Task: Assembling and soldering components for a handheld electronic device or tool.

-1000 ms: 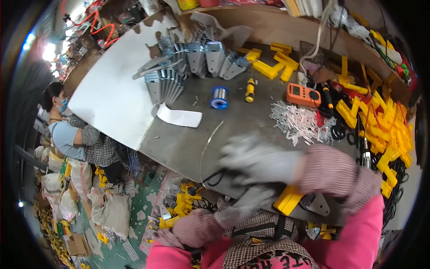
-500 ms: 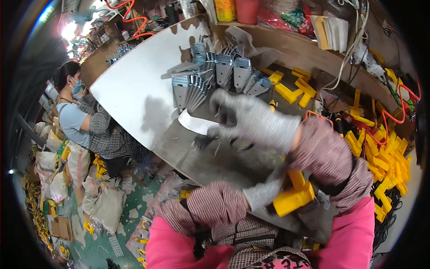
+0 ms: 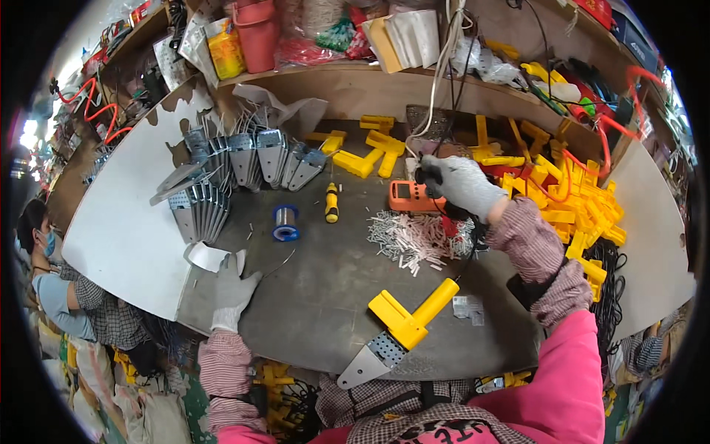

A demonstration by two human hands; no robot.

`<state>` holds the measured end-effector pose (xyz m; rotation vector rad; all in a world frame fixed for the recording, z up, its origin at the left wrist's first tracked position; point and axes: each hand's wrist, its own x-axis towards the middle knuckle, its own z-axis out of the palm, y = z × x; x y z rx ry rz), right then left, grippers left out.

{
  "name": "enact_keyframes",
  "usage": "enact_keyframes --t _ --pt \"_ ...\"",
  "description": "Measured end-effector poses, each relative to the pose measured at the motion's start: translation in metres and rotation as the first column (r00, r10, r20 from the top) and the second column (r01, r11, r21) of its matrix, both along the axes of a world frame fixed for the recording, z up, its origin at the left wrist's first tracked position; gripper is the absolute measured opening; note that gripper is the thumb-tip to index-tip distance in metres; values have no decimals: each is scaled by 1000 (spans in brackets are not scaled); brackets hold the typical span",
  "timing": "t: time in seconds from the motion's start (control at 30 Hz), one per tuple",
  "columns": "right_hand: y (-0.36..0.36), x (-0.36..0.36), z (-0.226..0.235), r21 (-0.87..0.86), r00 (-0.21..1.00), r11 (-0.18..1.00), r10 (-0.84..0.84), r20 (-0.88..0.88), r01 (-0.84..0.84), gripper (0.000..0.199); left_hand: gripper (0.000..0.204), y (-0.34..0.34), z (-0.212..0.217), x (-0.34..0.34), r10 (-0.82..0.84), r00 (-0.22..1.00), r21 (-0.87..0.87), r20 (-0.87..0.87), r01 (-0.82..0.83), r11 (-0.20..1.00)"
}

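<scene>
My left hand (image 3: 235, 290), in a grey glove, rests on the table at left, fingers stretched and thumb apart. Its fingertips touch or overlap the end of a curled white strip (image 3: 207, 256); a thin wire lies beside the thumb. My right hand (image 3: 467, 186), gloved with dark fingertips, is curled at the orange meter (image 3: 411, 197); what its fingers hold is hidden. Near the front edge lies a yellow plastic handle (image 3: 403, 320) joined to a perforated, pointed metal plate (image 3: 366, 364), untouched by either hand.
Metal plates (image 3: 200, 211) stand in rows at back left. A solder spool (image 3: 285, 223), a yellow-black screwdriver (image 3: 331, 203) and a heap of small white tubes (image 3: 414, 240) occupy the middle. Yellow handles (image 3: 584, 200) are piled at right. A co-worker (image 3: 59, 288) is at far left.
The view has swung right. My hands have moved apart: the left to the white strip, the right to the orange meter. The yellow handle, formerly by my left hand, now lies on the table.
</scene>
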<state>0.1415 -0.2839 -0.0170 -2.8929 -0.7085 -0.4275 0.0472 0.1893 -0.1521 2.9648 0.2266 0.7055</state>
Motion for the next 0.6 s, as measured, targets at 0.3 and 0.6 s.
enact_keyframes --t 0.3,0.6 --pt "-2 53 -7 -352 955 927 -213 -207 131 32 47 17 14 7 100 977 -319 189 -35 947" --pt "7 54 -1 -401 928 906 -258 -270 135 36 51 -111 34 17 -716 662 -869 -221 199 453"
